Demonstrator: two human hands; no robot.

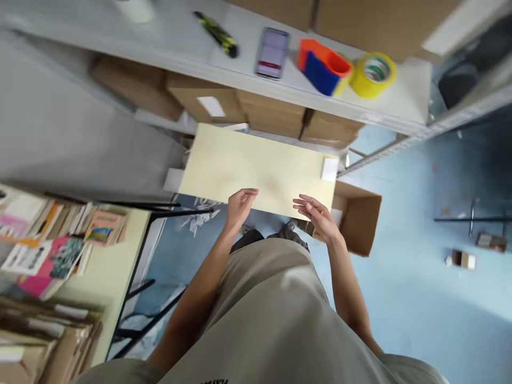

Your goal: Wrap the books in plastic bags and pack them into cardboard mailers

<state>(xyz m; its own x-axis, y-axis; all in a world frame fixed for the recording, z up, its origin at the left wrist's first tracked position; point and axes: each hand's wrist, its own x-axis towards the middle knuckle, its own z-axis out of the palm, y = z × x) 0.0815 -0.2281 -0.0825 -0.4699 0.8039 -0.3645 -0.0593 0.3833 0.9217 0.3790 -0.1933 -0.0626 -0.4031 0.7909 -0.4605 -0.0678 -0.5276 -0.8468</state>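
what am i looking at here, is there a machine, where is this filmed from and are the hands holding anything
There is no machine: these are a person's own bare hands. The single picture comes from a camera worn on the head, looking forward and down, so the shirt and forearms show below.

The left hand and right hand are at the near edge of a pale yellow tabletop; no held object shows in either. A small white rectangle lies near the tabletop's right end.

On the grey shelf beyond are a yellow-and-black utility knife, a phone, an orange-and-blue item too blurred to name surely, and a roll of yellow tape.
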